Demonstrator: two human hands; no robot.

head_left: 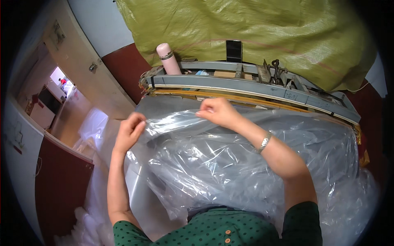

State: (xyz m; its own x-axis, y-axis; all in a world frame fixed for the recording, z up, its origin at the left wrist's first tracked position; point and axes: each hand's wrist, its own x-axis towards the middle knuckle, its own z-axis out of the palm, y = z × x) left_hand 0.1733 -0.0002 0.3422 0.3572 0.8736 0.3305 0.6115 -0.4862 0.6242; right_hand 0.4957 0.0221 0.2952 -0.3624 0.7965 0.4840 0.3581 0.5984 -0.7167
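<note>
A large sheet of clear plastic film point(217, 160) lies in shiny folds over the work table point(164, 102) and hangs down toward my body. My left hand point(130, 130) is closed, thumb against fingers, pinching the film's edge at the left. Further right and slightly farther away, my right hand point(219, 112) pinches the same edge between thumb and fingertips. Between the two hands the edge is lifted in a bright band. A silver bracelet or watch band point(264, 142) circles my right wrist.
Along the table's back runs a grey metal frame point(246, 82) with a metal clamp point(276, 71). A pink bottle point(168, 59) and a dark phone-like slab point(234, 51) stand there, before a yellow-green tarp point(254, 24). More film point(92, 127) lies left, near an open door point(78, 53).
</note>
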